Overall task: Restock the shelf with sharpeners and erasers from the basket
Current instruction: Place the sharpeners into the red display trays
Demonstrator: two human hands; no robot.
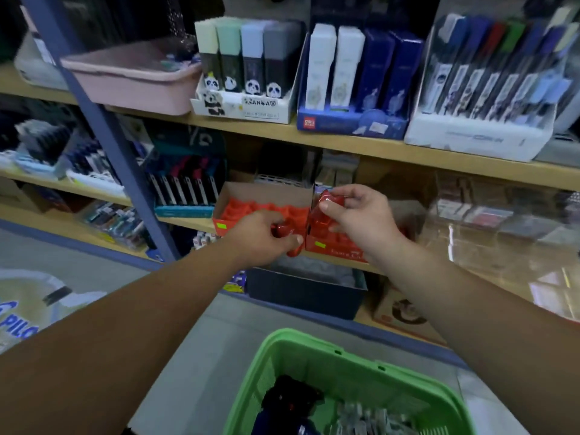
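Two red display trays stand side by side on the middle shelf: the left tray [251,208] with moulded red slots, the right tray [332,246] partly behind my hands. My left hand [260,237] is closed around red sharpeners [293,251] just in front of the left tray. Above the right tray, my right hand [357,218] pinches one red sharpener [329,202] between thumb and fingers. Below me a green basket [314,350] holds dark and clear-wrapped items [361,416]; what they are is too blurred to tell.
A blue shelf upright [103,127] runs diagonally at the left. The upper shelf carries a pink tub [135,80], panda boxes [244,67] and pen displays [489,89]. A clear case [502,221] is to the right, and a dark bin [304,293] sits on the bottom shelf.
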